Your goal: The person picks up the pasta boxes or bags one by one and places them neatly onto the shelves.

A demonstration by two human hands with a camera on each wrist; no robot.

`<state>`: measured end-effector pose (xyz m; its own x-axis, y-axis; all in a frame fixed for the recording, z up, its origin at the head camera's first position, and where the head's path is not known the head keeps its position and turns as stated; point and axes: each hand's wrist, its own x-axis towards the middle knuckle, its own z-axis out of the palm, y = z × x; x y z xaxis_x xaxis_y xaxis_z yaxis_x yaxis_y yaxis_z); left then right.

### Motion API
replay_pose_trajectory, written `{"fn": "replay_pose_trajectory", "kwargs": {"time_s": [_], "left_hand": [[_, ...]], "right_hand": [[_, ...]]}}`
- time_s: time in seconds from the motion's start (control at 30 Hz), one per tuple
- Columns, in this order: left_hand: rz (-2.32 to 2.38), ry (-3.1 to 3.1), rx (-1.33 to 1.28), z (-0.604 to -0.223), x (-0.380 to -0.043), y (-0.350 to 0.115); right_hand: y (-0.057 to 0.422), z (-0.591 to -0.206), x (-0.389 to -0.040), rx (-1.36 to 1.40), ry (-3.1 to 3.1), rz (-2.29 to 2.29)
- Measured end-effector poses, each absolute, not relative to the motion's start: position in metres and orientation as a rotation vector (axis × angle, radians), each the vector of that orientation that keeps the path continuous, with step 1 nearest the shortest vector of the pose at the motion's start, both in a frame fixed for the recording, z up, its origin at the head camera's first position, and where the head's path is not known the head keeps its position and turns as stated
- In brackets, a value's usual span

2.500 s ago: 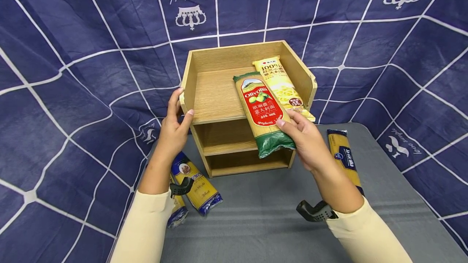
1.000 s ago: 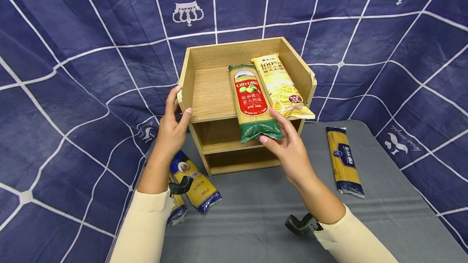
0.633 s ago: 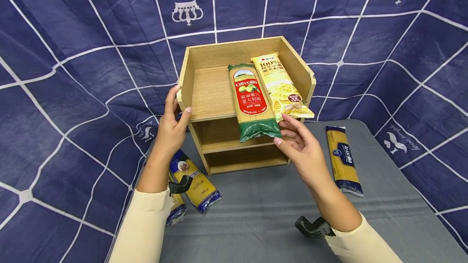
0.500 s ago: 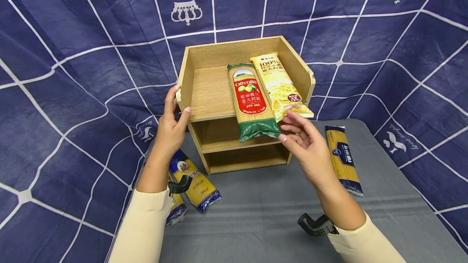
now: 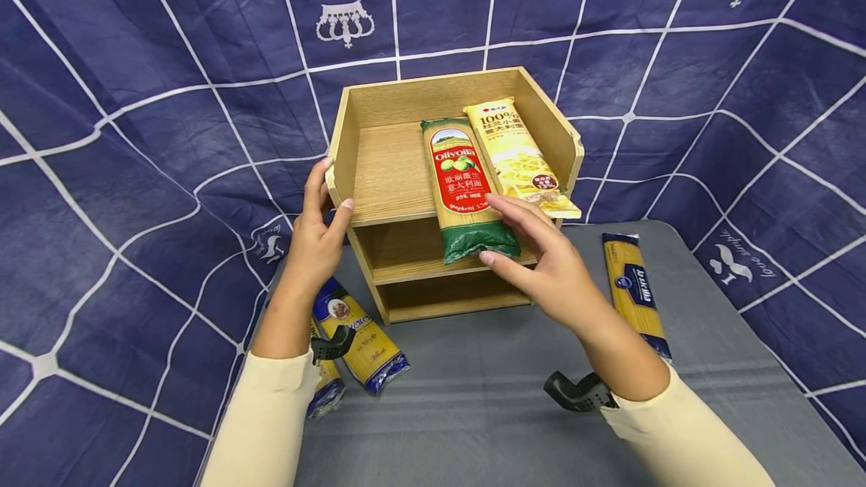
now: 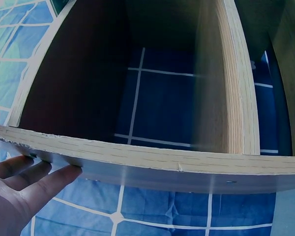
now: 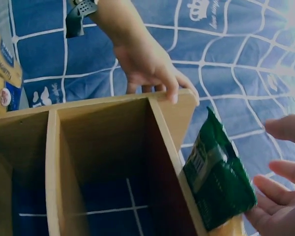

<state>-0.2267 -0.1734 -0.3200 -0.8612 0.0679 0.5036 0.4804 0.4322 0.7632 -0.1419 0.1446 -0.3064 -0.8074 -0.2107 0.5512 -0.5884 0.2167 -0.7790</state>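
My left hand (image 5: 319, 235) grips the left side panel of a small wooden shelf (image 5: 389, 171), thumb on the inner side and fingers outside. On its top tier lies a spaghetti packet (image 5: 467, 171) with a red label and green ends, its near end jutting over the front edge. My right hand (image 5: 551, 269) hovers at that near end, fingers spread. In the right wrist view the green end (image 7: 219, 177) shows beside the loosely bent fingers (image 7: 280, 172). A yellow pasta packet (image 5: 517, 160) lies to the right of the spaghetti packet.
A blue-ended pasta packet (image 5: 636, 291) lies on the grey table (image 5: 460, 412) to the right. Two more blue-and-yellow packets (image 5: 368, 344) lie at the left, partly behind my left forearm. Blue checked cloth (image 5: 440, 13) hangs around the back and sides.
My right hand set the spaghetti packet down on the top tier and let go, moved right beside the yellow packet, then came back left over its near end. The left hand stayed.
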Motion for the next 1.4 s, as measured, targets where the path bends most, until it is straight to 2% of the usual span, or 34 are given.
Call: {"fn": "replay_pose_trajectory", "kwargs": {"time_s": [0.5, 0.83, 1.4], "left_hand": [[-1.404, -2.293, -0.462, -0.320, -0.226, -0.174], [-1.406, -2.292, -0.467, -0.321, -0.227, -0.174], [-1.393, -2.266, -0.457, -0.322, -0.228, -0.173]], "right_hand": [[0.126, -0.300, -0.162, 0.922, -2.427, 0.827], [0.120, -0.291, -0.173, 0.882, -2.548, 0.537], [0.121, -0.287, -0.189, 0.900, -2.574, 0.511]]}}
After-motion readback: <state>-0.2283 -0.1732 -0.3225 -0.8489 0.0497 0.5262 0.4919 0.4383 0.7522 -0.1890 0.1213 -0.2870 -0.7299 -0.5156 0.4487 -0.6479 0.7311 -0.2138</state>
